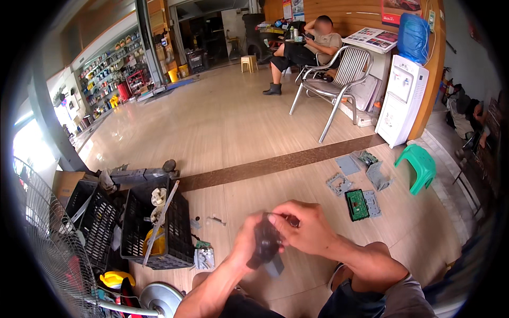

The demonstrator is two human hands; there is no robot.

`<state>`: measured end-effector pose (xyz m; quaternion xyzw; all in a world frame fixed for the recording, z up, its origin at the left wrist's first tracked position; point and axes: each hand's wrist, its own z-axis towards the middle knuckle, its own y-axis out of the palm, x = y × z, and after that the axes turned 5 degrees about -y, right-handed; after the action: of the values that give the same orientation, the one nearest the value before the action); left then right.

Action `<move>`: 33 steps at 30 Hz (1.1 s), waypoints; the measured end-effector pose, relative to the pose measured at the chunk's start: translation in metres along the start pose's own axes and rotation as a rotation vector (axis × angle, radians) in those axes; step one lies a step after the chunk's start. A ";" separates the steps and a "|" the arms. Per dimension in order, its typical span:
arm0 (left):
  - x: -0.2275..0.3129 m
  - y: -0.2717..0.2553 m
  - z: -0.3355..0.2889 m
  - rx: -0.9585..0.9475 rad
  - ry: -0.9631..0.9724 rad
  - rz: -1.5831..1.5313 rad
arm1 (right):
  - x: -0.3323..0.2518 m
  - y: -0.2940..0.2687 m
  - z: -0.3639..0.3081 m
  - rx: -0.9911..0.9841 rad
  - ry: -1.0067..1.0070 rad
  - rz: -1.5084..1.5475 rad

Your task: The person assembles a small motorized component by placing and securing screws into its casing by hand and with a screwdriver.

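Observation:
In front of my lap, a dark, rounded plastic-looking part [265, 239] is held up between my hands; its exact kind cannot be made out. My left hand [246, 239] is closed around its left side. The fingers of my right hand [306, 227] are bent and pinch at its upper right edge, where a small dark round piece [292, 220] shows between them. Just under the dark part a grey block-like piece [274, 266] is visible; whether it is joined to it is hidden.
Black crates [175, 233] with scrap pieces stand at left, beside a wire-caged fan [53, 228]. On the floor at right lie a green circuit board [357, 205], grey metal plates [347, 165] and a green stool [417, 167]. Farther back are a metal chair [339, 79], a water dispenser [401, 100] and a seated person [323, 45].

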<state>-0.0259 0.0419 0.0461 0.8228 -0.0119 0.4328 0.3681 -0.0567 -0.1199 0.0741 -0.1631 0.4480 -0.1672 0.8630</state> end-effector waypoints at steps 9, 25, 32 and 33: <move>0.005 0.000 0.001 0.084 0.086 0.054 | -0.002 -0.001 0.002 -0.003 0.010 -0.022; 0.004 -0.010 -0.006 0.170 0.133 0.082 | 0.010 0.015 0.014 -0.031 -0.048 0.032; 0.005 0.000 -0.019 0.215 0.074 0.058 | 0.007 0.012 0.017 -0.116 -0.103 -0.036; 0.002 -0.001 -0.014 0.227 0.057 0.047 | 0.007 0.010 0.018 -0.133 -0.035 -0.022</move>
<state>-0.0344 0.0522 0.0517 0.8461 0.0281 0.4630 0.2625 -0.0369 -0.1121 0.0748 -0.2280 0.4412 -0.1437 0.8560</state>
